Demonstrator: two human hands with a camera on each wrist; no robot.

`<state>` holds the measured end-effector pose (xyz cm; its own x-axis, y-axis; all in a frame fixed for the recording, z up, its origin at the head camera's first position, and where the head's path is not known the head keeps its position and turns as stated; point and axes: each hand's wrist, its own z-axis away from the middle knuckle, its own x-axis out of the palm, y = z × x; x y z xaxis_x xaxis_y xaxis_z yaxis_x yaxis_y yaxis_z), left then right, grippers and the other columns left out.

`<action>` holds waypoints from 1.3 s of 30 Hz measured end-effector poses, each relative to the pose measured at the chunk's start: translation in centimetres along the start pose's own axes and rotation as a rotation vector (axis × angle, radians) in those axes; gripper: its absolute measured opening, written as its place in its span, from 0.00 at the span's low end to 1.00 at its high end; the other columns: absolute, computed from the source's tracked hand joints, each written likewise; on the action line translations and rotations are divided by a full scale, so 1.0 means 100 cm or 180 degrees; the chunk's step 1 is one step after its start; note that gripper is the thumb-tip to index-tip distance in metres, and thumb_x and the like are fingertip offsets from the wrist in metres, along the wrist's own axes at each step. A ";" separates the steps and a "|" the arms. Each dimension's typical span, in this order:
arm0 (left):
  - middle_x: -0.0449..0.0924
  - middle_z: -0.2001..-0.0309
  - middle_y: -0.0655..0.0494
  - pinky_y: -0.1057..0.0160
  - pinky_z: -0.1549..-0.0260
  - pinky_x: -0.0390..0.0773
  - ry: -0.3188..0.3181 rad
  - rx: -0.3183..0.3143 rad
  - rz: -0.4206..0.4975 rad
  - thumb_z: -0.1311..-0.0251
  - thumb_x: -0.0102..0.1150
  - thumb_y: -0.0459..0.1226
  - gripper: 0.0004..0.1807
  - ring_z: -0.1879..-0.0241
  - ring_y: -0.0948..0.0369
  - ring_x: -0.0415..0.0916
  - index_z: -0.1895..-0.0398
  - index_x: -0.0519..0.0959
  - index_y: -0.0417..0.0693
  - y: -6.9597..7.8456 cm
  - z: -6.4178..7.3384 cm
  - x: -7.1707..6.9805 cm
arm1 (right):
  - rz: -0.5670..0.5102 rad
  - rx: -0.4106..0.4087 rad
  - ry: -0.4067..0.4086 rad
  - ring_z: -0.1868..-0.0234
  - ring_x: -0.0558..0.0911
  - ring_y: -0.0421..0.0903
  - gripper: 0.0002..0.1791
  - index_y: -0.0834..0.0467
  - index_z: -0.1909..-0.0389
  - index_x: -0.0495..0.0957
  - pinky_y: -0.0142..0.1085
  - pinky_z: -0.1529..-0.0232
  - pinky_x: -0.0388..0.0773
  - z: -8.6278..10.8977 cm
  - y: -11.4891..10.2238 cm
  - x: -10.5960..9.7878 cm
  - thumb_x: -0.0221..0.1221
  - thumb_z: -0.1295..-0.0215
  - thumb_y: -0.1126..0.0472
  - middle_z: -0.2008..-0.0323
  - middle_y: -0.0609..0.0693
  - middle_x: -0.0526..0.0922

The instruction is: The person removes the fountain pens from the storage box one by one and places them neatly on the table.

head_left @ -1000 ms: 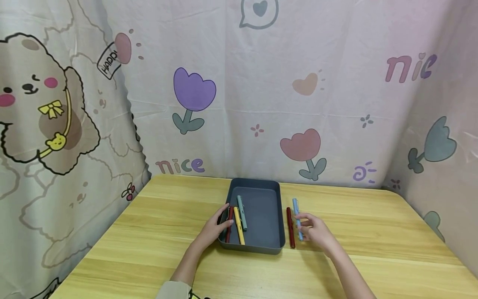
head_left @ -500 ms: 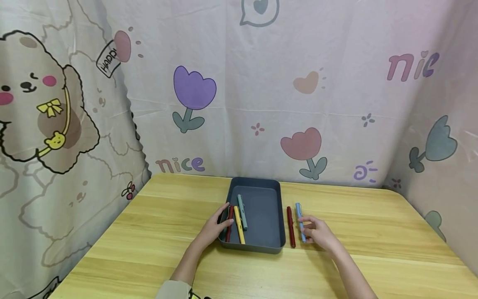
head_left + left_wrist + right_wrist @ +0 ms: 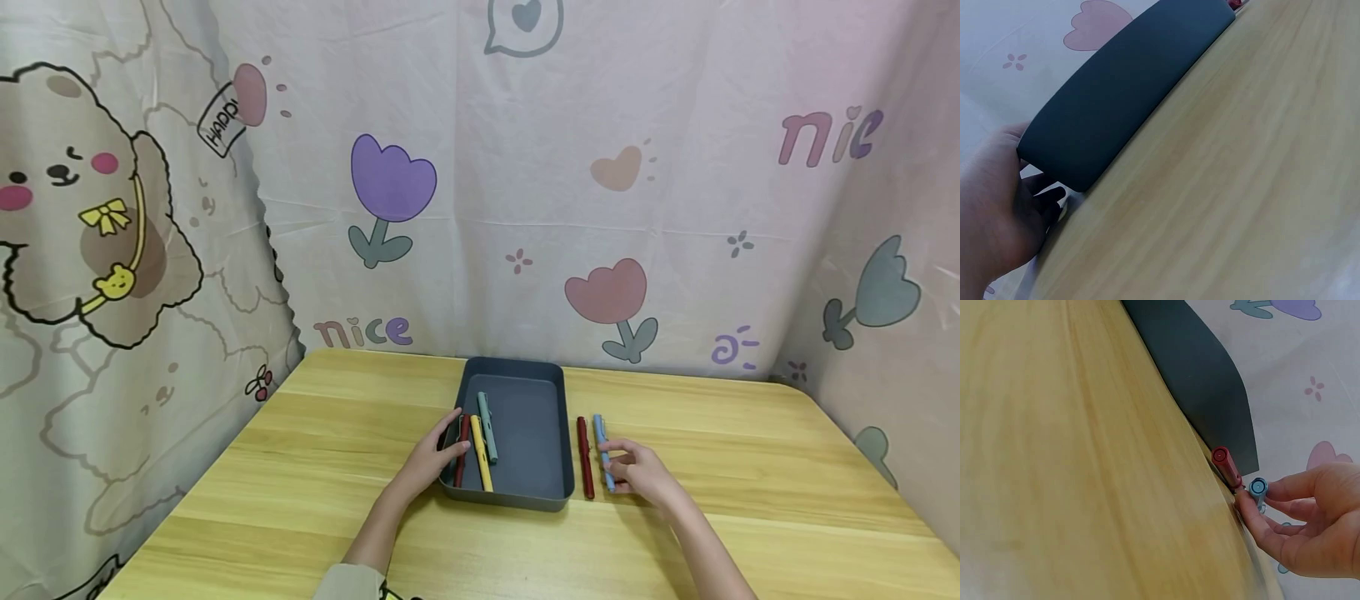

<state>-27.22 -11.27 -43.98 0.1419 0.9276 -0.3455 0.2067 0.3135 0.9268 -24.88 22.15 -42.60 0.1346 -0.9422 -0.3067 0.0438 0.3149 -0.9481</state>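
Note:
In the head view, my left hand (image 3: 429, 463) grips the left side of a dark grey tray (image 3: 528, 417), thumb over the rim and fingers outside. Inside lie a dark red pen (image 3: 462, 452), a yellow pen (image 3: 482, 457) and a teal pen (image 3: 487, 429). To the right of the tray, my right hand (image 3: 639, 472) pinches a light blue pen (image 3: 601, 432) between thumb and fingers, close over the table. Another dark red pen (image 3: 586, 460) lies between tray and blue pen. The right wrist view shows the blue pen's round end (image 3: 1259, 486) beside the red one.
The wooden table (image 3: 300, 467) runs back to a printed curtain (image 3: 510, 183), which also hangs along the left and right sides. The tray's far wall stands a little short of the curtain. A light sleeve (image 3: 348, 582) covers the left forearm.
My right hand, with the blue pen pinched, has shifted slightly right and toward me, so the pen is farther from the red one. The left hand and tray stay put.

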 end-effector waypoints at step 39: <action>0.51 0.33 0.36 0.37 0.44 0.52 -0.0022 -0.0052 0.0039 0.38 0.55 0.36 0.32 0.35 0.39 0.45 0.31 0.57 0.42 0.016 0.007 -0.002 | 0.0005 0.0154 0.0155 0.67 0.79 0.50 0.17 0.72 0.48 0.69 0.42 0.68 0.78 0.002 -0.003 0.003 0.50 0.39 0.74 0.61 0.61 0.76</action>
<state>-26.24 -11.13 -42.54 0.1511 0.9300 -0.3350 0.1891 0.3054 0.9332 -24.65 21.77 -42.39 0.0864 -0.9458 -0.3131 0.0914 0.3205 -0.9428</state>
